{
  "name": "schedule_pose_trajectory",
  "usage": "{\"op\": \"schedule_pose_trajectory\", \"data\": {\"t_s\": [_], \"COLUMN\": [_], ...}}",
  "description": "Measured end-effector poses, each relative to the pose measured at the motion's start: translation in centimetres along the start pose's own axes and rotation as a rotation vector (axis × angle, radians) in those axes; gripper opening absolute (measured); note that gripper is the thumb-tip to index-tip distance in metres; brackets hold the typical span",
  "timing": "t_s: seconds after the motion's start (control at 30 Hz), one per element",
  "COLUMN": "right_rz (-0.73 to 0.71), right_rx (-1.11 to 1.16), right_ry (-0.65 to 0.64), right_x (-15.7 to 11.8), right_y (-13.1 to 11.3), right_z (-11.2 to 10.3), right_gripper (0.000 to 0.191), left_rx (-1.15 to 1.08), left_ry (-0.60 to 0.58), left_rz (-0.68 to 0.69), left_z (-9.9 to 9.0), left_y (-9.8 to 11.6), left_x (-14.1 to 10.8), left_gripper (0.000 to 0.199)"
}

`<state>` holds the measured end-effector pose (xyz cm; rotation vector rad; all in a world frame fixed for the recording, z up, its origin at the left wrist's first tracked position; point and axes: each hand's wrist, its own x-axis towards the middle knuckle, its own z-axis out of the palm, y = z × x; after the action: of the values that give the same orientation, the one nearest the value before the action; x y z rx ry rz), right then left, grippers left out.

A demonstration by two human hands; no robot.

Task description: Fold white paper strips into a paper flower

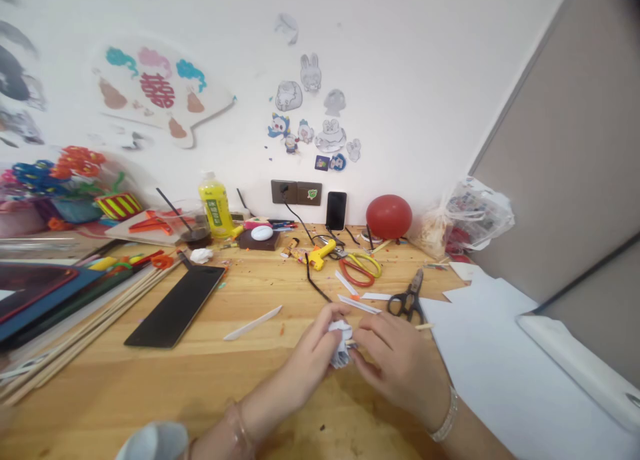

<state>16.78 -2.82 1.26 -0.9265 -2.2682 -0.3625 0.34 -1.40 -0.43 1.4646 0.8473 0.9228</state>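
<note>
My left hand [311, 353] is closed on a small ruffled piece of white paper [341, 355], pinched between thumb and fingers. Close against it, my right hand [403, 357] is closed round a thin wooden stick [425, 327]. One end of the stick meets the paper and the other juts out past my right knuckles; its middle is hidden by the fingers. Whether the paper is fixed to the stick I cannot tell. Just beyond the hands lie white paper strips [359, 305] and black-handled scissors [409, 303]. Another paper strip [253, 323] lies to the left.
A black tablet [175, 307] and long wooden sticks [107, 317] lie on the left. Further back are a yellow glue gun [321, 254], red-and-yellow scissors [361, 268], a yellow drink bottle [216, 207] and a red balloon [389, 217]. White paper sheets [500, 353] cover the right side.
</note>
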Motion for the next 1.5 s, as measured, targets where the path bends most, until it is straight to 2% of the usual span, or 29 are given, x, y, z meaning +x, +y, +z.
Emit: {"op": "schedule_pose_trajectory", "data": {"t_s": [0.17,0.3,0.43,0.8,0.93,0.97,1.07,1.23,1.33,1.5], "right_rz": [0.055,0.12,0.179,0.317,0.389,0.379,0.222,-0.016,-0.048,-0.009], "right_rx": [0.025,0.165,0.275,0.357,0.376,0.359,0.259,0.0,-0.033,-0.007], "right_ry": [0.018,0.046,0.042,-0.029,-0.023,-0.025,-0.013,0.092,0.097,0.08], "right_x": [-0.3,-0.4,-0.3,-0.2,-0.3,-0.3,-0.3,-0.3,-0.2,-0.3], "right_y": [-0.1,-0.1,-0.1,-0.3,-0.4,-0.5,-0.6,-0.7,-0.8,-0.8], "right_z": [0.6,1.0,1.3,1.0,1.0,1.0,1.1,1.2,1.2,1.3], "right_gripper": [0.011,0.01,0.014,0.019,0.011,0.01,0.017,0.022,0.021,0.022], "left_rx": [-0.017,-0.063,0.016,0.07,0.028,0.019,-0.025,-0.15,-0.118,-0.109], "left_ry": [0.003,-0.006,0.032,0.009,-0.008,-0.003,0.003,0.011,0.039,0.065], "left_rz": [-0.039,-0.043,-0.012,-0.032,-0.035,-0.038,-0.078,-0.196,-0.177,-0.125], "left_z": [0.1,0.1,-0.1,0.0,0.0,0.0,0.1,0.3,0.2,0.1], "left_y": [0.1,-0.5,-0.9,0.2,0.3,0.2,-0.2,-1.2,-1.5,-1.6], "left_x": [-0.1,-0.1,0.0,-0.1,-0.2,-0.2,-0.1,0.2,0.3,0.3], "left_gripper": [0.027,0.03,0.03,0.023,0.023,0.024,0.024,0.025,0.025,0.023]}}
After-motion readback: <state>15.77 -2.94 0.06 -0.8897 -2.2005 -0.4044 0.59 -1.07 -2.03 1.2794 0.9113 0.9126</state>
